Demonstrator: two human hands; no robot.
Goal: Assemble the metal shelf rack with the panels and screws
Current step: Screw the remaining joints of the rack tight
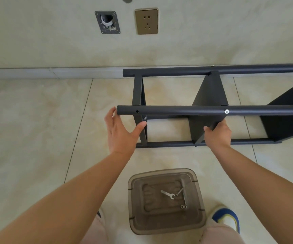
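The rack [212,110] lies on its side on the floor [36,120] by the wall. The left hand [122,132] is spread wide at the post's end; the right hand [217,133] grips a panel [210,92] edge — likely lining up the end bracket [138,92] with the empty hole [137,111] — a screw from the tub [165,201] comes next.

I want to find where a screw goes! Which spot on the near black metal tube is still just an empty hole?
The small dark hole near the black metal tube's left end, by the left hand. The spot farther right holds a shiny silver screw.

Rack [212,110] lying across frame centre-right on floor [27,120], bin [165,199] bottom centre, wrench [167,194] inside, socket [146,21] top centre
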